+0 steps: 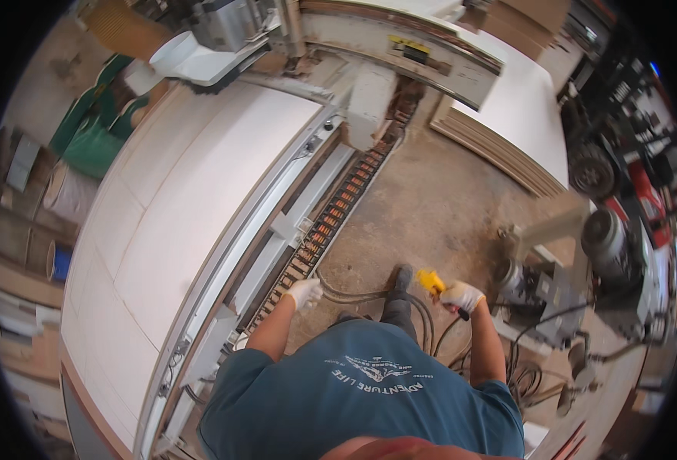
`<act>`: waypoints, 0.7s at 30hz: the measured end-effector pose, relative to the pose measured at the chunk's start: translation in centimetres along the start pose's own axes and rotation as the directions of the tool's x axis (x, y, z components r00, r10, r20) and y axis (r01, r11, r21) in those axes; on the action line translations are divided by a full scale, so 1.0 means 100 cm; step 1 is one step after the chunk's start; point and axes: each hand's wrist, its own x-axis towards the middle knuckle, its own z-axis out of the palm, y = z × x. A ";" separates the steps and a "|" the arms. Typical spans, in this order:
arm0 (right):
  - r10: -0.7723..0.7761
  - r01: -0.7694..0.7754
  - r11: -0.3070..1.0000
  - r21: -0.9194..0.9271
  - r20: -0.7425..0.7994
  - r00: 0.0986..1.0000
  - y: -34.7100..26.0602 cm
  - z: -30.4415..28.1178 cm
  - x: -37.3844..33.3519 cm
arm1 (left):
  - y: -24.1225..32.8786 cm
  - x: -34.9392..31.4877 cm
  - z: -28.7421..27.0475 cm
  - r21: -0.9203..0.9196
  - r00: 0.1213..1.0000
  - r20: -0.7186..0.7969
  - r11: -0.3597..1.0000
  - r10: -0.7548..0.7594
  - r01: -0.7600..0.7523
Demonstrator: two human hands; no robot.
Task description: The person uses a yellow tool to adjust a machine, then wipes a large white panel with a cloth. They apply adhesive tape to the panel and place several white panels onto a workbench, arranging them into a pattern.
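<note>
My left hand (304, 293), in a white glove, hangs beside the black cable chain (337, 205) with its fingers curled in. Nothing shows in it. My right hand (462, 297), gloved in white too, grips a yellow hand tool (431, 282). The tool's yellow head points left, and a dark end with a bit of red pokes out below the fist; its exact kind is too small to tell. Left of me lies a large white panel (193, 199) with thin lines across it, on a machine bed edged by a metal rail (240, 207).
A machine gantry (399, 46) spans the far side. White boards are stacked (507, 146) at the far right. Motors (608, 234) on a frame stand to my right. Hoses (526, 376) coil on the floor and cross near my feet. A person in green (97, 138) is beyond the panel.
</note>
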 end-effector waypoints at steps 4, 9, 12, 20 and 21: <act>-0.171 0.187 0.981 0.056 -0.218 0.961 -0.096 -0.118 0.098 | -0.036 -0.014 0.013 0.002 0.968 -0.226 0.994 -0.107 0.111; -0.296 0.294 0.955 -0.032 -0.076 0.952 -0.232 -0.199 0.245 | -0.037 -0.055 0.085 -0.153 0.962 -0.262 0.988 -0.076 0.036; -0.237 0.227 0.962 -0.149 -0.055 0.970 -0.302 -0.204 0.321 | -0.005 -0.074 0.137 0.585 0.950 -0.305 0.800 0.063 0.135; -0.286 0.307 0.940 -0.149 0.143 0.947 -0.398 -0.147 0.416 | -0.024 -0.055 0.200 0.728 0.874 -0.367 0.683 0.319 0.056; -0.306 0.334 0.929 -0.159 0.180 0.935 -0.403 -0.138 0.418 | -0.032 -0.051 0.202 0.728 0.851 -0.382 0.684 0.360 0.038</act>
